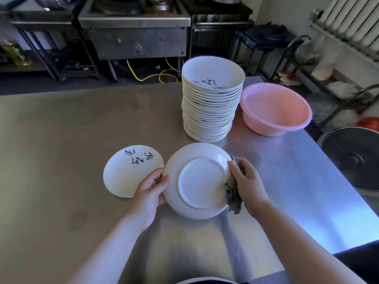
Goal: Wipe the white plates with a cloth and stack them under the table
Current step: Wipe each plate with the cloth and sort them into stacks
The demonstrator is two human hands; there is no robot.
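A white plate (196,181) is held bottom-up over the steel table (61,140). My left hand (150,189) grips its left rim, thumb on the underside. My right hand (246,181) holds a grey cloth (233,195) against the plate's right rim. A second white plate (131,171) with black and pink brushwork lies face-up on the table just left of the held one. A tall stack of the same plates (211,103) stands behind, a little to the right.
A pink plastic basin (274,111) sits right of the stack near the table's right edge. Steel kitchen stoves (135,29) line the far wall, a yellow hose (151,76) on the floor. A wire rack (320,64) and a round dark lid (356,158) stand at right.
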